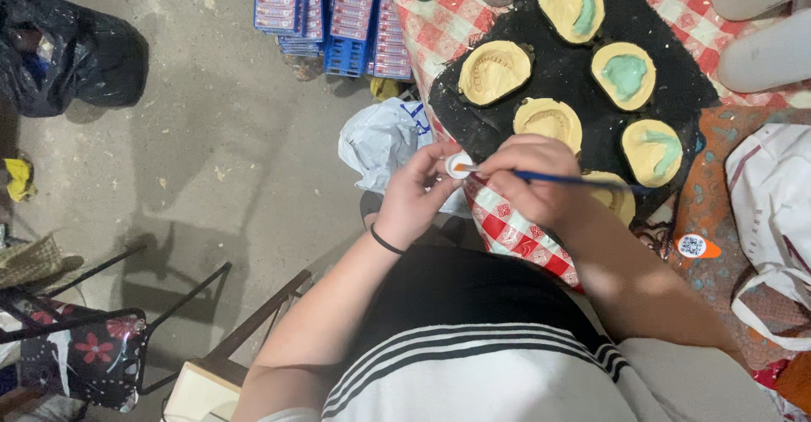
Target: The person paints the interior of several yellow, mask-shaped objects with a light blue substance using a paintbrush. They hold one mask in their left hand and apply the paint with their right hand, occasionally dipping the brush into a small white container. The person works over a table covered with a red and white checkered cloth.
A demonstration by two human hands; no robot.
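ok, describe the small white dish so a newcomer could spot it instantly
Start at the black mat carrying the yellow dental moulds. Just off its lower-left edge, the left hand pinches a small white dish. Unlike the moulds, it is tiny, white, and the blue brush points into it.

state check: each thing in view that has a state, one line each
left hand: pinching a small white cap
small white cap: held at the table edge, orange inside
right hand: shut on a blue brush
blue brush: near level, tip at the cap
yellow moulds: lying on the black mat, three filled green
black mat: flat on the checked cloth
black bag: slumped on the floor
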